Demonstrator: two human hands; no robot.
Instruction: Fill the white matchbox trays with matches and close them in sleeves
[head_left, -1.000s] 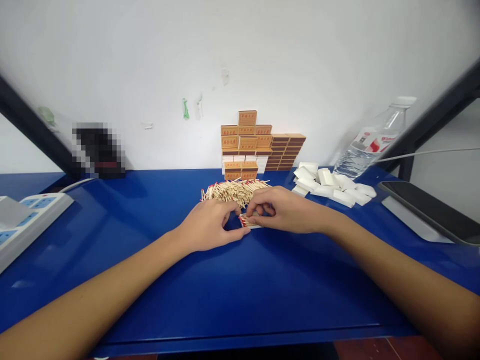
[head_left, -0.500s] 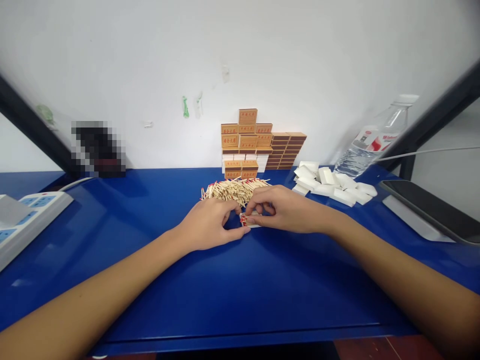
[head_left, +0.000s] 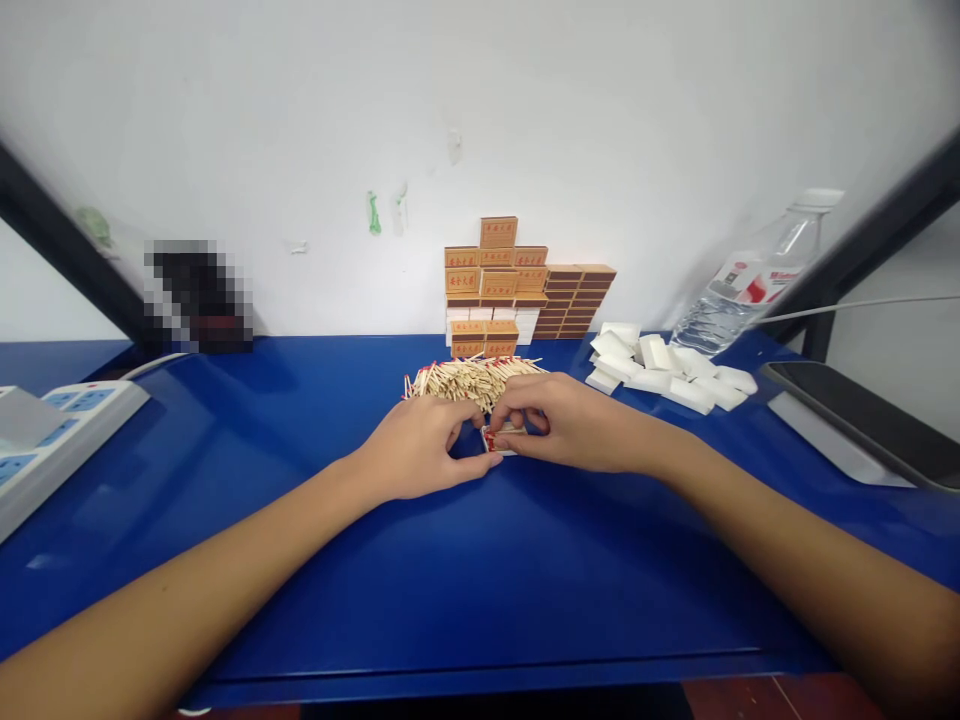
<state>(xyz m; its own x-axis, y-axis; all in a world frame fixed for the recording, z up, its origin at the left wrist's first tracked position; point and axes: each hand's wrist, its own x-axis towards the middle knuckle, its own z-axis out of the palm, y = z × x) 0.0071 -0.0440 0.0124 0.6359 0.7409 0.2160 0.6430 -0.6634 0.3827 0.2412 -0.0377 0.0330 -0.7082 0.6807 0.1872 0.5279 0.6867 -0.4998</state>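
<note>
A small white matchbox tray (head_left: 484,437) lies on the blue table between my two hands, with red-headed matches in it. My left hand (head_left: 424,447) grips the left end of the tray between thumb and fingers. From the right, my right hand (head_left: 566,420) reaches over the tray, its thumb and fingertips pinched on the matches inside. My right fingers hide most of the tray and its contents. Just behind both hands is a heap of loose matches (head_left: 472,380), many with their red heads toward the left and back.
Brown and orange matchboxes (head_left: 499,283) are stacked against the wall. White empty trays (head_left: 660,367) lie piled at the right, near a water bottle (head_left: 757,275). A phone on a white stand (head_left: 862,420) is at far right, a power strip (head_left: 67,440) at far left.
The whole view has shifted slightly. Both hands keep nearly the same pose at the tray, with only a very small movement of the right fingers over the matches.
</note>
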